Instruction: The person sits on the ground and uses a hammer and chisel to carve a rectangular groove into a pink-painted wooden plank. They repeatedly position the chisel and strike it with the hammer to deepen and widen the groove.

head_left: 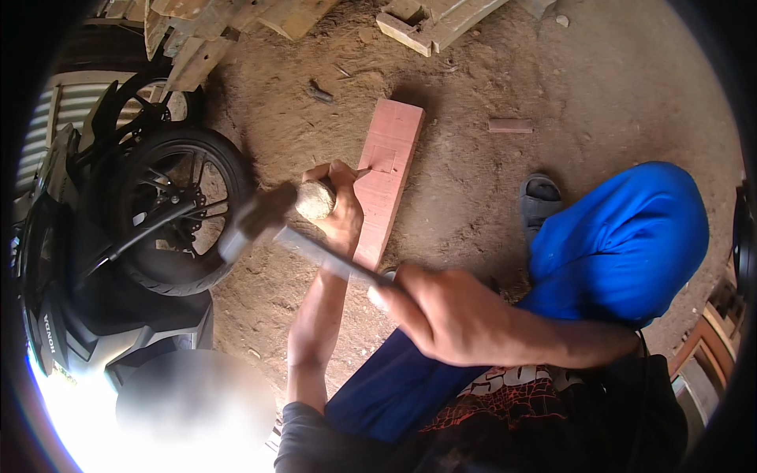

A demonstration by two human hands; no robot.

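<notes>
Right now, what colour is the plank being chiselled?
Pale reddish-pink plank, clearest in the head view.

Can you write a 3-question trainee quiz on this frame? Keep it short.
1. True or false: the right hand grips the hammer by its handle.
2. What does the left hand hold against the reddish plank?
A. a saw
B. a wooden-handled chisel
C. a drill
3. What stands at the person's left on the dirt ground?

Key:
1. True.
2. B.
3. A black motorcycle, front wheel nearest the plank.
</notes>
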